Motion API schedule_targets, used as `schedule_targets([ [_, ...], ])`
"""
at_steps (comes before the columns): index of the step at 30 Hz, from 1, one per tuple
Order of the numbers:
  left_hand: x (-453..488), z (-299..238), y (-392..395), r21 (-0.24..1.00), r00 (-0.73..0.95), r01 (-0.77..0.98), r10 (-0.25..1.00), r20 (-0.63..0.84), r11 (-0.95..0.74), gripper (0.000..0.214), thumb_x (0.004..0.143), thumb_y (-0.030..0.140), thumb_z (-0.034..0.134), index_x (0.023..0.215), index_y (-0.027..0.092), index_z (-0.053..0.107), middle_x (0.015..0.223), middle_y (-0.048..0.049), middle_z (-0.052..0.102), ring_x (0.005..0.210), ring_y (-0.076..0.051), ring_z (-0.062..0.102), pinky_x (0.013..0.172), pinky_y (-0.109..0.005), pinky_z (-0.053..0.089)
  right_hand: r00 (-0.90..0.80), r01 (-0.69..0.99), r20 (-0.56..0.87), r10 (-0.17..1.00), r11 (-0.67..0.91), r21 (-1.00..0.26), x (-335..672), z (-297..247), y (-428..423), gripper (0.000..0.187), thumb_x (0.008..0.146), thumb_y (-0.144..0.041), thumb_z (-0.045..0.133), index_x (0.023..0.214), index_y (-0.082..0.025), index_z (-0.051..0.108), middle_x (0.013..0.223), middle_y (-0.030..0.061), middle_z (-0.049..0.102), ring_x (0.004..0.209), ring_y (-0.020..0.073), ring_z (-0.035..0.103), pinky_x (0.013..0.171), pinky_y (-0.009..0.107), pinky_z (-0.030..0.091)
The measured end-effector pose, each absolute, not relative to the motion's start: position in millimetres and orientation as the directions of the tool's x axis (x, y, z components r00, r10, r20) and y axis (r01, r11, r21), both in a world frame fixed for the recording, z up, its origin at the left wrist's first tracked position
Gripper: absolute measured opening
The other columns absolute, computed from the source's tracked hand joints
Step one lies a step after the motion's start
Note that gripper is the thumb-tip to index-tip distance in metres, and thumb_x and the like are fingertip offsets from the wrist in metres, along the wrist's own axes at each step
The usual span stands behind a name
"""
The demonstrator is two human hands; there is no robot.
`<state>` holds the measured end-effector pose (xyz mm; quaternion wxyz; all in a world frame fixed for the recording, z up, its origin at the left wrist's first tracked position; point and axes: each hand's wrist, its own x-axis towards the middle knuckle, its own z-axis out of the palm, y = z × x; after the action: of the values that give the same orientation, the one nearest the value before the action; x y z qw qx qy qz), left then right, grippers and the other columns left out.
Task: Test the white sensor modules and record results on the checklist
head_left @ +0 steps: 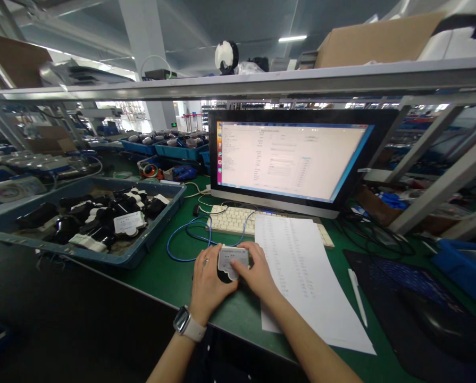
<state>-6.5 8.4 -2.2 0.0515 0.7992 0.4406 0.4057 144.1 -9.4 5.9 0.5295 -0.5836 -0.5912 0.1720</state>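
Observation:
Both my hands hold a small white device (233, 259) with a black underside, just above the green bench mat (166, 271) in front of the keyboard. My left hand (207, 282), with a ring and a wrist watch, wraps around its left side. My right hand (257, 272) grips its right side, thumb pressed on the device's white face. A blue cable (185, 234) loops on the mat and runs toward the device.
A blue tray (150, 239) of several black and white devices sits at the left. Behind my hands are a white keyboard (232, 219) and a lit monitor (289, 159). A printed sheet (301, 276), a white pen (357, 290) and a black mouse pad (413, 308) lie at the right.

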Motion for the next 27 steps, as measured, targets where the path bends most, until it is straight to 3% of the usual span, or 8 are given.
schedule_targets([
  [27,-5.6,-1.7,8.6,0.443,0.277,0.656,0.741,0.612,-0.611,0.070,0.065,0.027,0.067,0.129,0.019,0.040,0.121,-0.0118,0.058,0.115,-0.031,0.052,0.102,-0.050,0.039,0.247,0.509,0.431,0.868,0.262,-0.820,145.0,2.7,-8.4,0.024,0.072,-0.029,0.065,0.095,-0.025,0.059,0.100,0.0050,0.060,0.099,0.0251,0.053,0.086,0.041,0.044],
])
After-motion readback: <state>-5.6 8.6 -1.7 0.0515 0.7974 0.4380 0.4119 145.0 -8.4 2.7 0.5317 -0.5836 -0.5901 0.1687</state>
